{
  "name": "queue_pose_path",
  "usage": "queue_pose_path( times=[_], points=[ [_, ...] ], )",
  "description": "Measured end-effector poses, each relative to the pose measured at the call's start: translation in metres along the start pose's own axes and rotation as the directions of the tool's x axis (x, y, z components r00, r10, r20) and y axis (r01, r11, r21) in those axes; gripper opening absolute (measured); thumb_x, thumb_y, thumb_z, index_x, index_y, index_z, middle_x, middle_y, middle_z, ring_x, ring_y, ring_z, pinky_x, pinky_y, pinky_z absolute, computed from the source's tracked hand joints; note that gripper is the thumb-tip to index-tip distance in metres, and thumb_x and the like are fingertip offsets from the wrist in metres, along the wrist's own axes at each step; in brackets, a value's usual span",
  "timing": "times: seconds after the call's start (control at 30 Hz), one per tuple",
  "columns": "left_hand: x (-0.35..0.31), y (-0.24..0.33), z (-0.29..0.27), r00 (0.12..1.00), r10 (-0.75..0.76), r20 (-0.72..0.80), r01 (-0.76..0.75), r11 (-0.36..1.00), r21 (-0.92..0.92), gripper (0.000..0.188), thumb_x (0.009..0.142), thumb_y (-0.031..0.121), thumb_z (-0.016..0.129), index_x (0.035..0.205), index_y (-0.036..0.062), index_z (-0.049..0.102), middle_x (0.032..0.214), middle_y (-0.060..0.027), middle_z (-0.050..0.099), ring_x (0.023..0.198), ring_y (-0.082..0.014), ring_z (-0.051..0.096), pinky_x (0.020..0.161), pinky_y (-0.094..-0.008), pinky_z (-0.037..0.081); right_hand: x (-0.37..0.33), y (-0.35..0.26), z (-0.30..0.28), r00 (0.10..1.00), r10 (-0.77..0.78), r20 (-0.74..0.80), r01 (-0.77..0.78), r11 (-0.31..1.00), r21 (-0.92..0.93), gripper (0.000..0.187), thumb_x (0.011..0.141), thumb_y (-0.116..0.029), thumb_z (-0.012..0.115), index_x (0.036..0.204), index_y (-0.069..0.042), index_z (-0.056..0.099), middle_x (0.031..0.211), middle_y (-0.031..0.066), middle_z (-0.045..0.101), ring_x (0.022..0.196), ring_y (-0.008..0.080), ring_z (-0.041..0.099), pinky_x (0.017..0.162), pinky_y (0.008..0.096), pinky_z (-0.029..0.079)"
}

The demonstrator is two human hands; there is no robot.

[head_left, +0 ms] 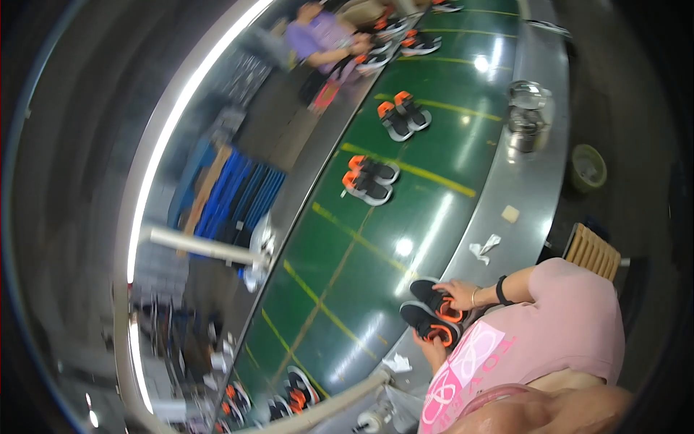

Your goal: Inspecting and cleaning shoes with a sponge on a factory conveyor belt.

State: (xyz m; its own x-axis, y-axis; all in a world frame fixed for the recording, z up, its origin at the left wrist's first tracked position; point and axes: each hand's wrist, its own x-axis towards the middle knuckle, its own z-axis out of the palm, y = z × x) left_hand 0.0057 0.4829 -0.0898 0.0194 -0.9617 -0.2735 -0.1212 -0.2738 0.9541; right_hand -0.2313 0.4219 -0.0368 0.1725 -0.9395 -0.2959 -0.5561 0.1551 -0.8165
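A pair of black sneakers with orange lining and pale soles is in front of my body, at the near metal edge of the green belt. My right hand (457,295), with a bracelet and a black band on its arm, is closed at the opening of the upper sneaker (428,291). My left hand (432,350) grips the lower sneaker (423,318) by its heel end. The two shoes lie side by side, toes pointing to the belt. My fingers are partly hidden by the shoes.
Two sneaker pairs (370,179) (403,116) stand on the green belt (340,253); more sit at both ends. The metal ledge (499,239) holds white scraps (484,248), a pale block (510,213) and shiny containers (527,116). Across the belt, a person in purple (325,40) handles shoes.
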Motion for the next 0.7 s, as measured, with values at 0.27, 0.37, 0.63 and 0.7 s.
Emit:
queue_pose_path(
  times=[0.27,0.37,0.63,0.7],
  points=[
    [0.002,0.004,-0.006,0.997,-0.003,-0.078,0.024,0.959,0.282,0.078,0.086,0.008,0.055,0.154,0.0141,0.017,0.112,-0.0218,0.066,0.104,-0.0388,0.066,0.092,-0.0439,0.049,0.013,0.016,0.018,0.969,-0.194,-0.153,0.21,0.973,0.095,0.071,0.08,-0.01,0.069,0.144,-0.018,0.04,0.126,0.0231,0.052,0.116,0.0429,0.053,0.1,0.0476,0.045],
    [-0.008,0.022,-0.005,0.983,-0.075,-0.169,0.131,0.927,0.351,0.078,0.086,0.014,0.055,0.154,0.0179,0.017,0.113,-0.0271,0.065,0.106,-0.0477,0.062,0.091,-0.0504,0.048,0.016,0.022,0.025,0.976,-0.168,-0.136,0.175,0.984,0.036,0.076,0.078,-0.006,0.067,0.147,-0.02,0.037,0.128,0.0234,0.05,0.119,0.0449,0.051,0.101,0.0477,0.044],
    [-0.003,0.024,0.007,0.994,-0.065,-0.085,0.09,0.936,0.339,0.075,0.088,0.01,0.055,0.153,0.012,0.019,0.125,-0.0266,0.06,0.115,-0.0443,0.06,0.095,-0.0476,0.047,0.013,0.036,0.019,0.981,-0.146,-0.125,0.144,0.989,-0.023,0.078,0.075,-0.006,0.065,0.145,-0.025,0.036,0.126,0.026,0.05,0.116,0.0476,0.053,0.099,0.05,0.046],
    [-0.001,-0.002,-0.005,0.999,-0.011,-0.049,0.019,0.986,0.164,0.073,0.09,0.008,0.054,0.152,0.0057,0.017,0.127,-0.0179,0.062,0.119,-0.0311,0.061,0.103,-0.0368,0.044,0.013,0.014,0.017,0.999,-0.038,-0.022,0.037,0.999,-0.039,0.079,0.076,-0.014,0.069,0.146,-0.028,0.035,0.124,0.0279,0.051,0.114,0.0478,0.054,0.099,0.0494,0.046]
  ],
)
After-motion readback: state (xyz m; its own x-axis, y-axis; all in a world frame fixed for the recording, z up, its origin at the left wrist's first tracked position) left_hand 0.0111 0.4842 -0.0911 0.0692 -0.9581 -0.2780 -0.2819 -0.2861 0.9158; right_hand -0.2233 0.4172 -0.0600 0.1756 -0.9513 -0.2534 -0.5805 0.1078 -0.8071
